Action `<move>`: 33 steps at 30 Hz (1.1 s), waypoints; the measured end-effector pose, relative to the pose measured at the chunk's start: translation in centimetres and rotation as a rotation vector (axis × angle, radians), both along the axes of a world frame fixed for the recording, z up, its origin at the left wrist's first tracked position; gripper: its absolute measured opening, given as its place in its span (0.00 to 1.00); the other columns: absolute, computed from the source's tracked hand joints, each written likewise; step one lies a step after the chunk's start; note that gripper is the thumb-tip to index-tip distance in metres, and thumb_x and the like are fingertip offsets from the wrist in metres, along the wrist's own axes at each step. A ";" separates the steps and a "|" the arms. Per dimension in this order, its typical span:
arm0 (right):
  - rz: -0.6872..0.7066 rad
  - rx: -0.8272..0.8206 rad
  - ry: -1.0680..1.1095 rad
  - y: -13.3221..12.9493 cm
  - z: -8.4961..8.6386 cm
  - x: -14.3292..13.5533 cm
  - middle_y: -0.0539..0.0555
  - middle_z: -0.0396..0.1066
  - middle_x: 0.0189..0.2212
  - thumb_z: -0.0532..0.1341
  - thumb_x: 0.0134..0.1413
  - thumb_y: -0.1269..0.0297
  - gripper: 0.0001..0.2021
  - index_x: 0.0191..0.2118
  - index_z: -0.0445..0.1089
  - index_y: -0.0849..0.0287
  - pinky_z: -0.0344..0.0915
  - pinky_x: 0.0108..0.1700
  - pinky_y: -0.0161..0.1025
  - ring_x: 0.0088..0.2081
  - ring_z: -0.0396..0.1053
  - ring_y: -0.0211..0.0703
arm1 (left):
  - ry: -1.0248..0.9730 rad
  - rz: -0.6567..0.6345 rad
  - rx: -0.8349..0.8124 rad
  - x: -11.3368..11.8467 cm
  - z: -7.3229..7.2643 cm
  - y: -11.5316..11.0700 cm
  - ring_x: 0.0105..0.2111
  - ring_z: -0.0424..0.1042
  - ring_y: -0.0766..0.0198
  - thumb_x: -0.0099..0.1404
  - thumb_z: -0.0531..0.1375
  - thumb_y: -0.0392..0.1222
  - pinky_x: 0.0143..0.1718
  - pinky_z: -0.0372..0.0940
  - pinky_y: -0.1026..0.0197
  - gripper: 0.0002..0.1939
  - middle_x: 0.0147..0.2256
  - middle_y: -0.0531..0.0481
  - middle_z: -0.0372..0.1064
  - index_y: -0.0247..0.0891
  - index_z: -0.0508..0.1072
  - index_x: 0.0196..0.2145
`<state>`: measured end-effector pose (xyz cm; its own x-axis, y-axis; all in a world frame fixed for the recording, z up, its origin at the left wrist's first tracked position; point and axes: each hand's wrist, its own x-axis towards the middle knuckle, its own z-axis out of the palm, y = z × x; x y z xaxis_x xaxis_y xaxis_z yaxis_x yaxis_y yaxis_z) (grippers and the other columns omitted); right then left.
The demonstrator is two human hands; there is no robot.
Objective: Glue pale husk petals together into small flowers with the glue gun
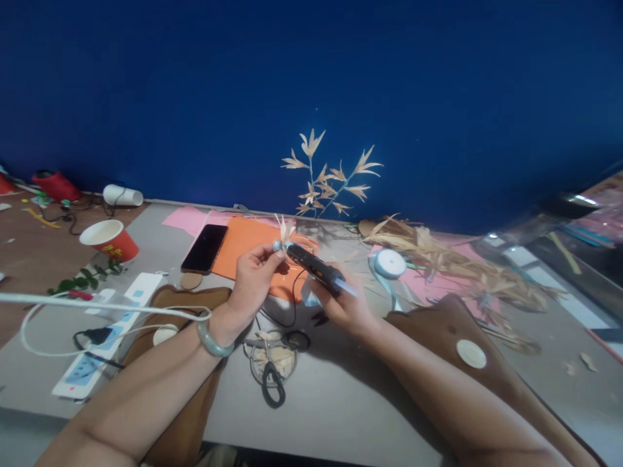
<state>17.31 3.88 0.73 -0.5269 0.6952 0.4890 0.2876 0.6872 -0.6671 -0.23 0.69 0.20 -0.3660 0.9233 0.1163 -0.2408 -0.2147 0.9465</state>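
Note:
My left hand [256,279], with a green bangle at its wrist, pinches a small pale dried-leaf flower [285,230] upright over the orange sheet [236,243]. The fingers of my right hand [343,298] are wrapped round a black glue gun [316,267], a whitish stick showing at its rear end. The gun's tip points left and meets the base of the flower, near my left fingertips. Behind both hands stands a branched stem with several dried-leaf flowers [326,185] against the blue wall.
Scissors [273,386] lie between my forearms. A phone [204,249], a paper cup [111,240] and a power strip [109,337] are on the left; a white cable crosses my left wrist. Ribbon [390,264], dried husks [438,259] and a brown cushion [452,331] lie right.

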 end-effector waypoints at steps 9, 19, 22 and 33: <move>0.022 0.023 0.012 0.1 -0.2 0.0 0.52 0.71 0.27 0.57 0.58 0.65 0.06 0.40 0.64 0.58 0.64 0.30 0.35 0.26 0.68 0.39 | -0.036 -0.011 0.014 -0.1 -0.2 0.1 0.24 0.69 0.70 0.57 0.64 0.42 0.30 0.66 0.65 0.08 0.25 0.52 0.71 0.34 0.75 0.31; 0.004 -0.007 0.011 0.1 -0.2 0.0 0.52 0.71 0.27 0.57 0.58 0.64 0.07 0.42 0.64 0.58 0.64 0.30 0.36 0.26 0.68 0.40 | -0.115 -0.049 -0.010 0.0 -0.2 0.0 0.24 0.68 0.70 0.56 0.65 0.42 0.29 0.65 0.66 0.08 0.25 0.52 0.70 0.33 0.75 0.32; -0.012 -0.007 0.012 0.2 -0.4 -0.1 0.53 0.71 0.28 0.57 0.58 0.63 0.07 0.40 0.65 0.59 0.63 0.30 0.36 0.27 0.69 0.41 | -0.153 -0.066 -0.020 0.0 -0.1 0.1 0.24 0.68 0.71 0.55 0.65 0.41 0.30 0.65 0.66 0.08 0.24 0.52 0.70 0.33 0.75 0.31; -0.398 0.144 0.054 4.1 0.1 2.1 0.56 0.72 0.29 0.57 0.57 0.58 0.13 0.43 0.68 0.60 0.64 0.34 0.41 0.29 0.68 0.46 | -0.279 0.057 -0.049 -0.2 0.4 0.3 0.23 0.68 0.72 0.50 0.68 0.38 0.29 0.65 0.68 0.09 0.24 0.54 0.70 0.33 0.74 0.28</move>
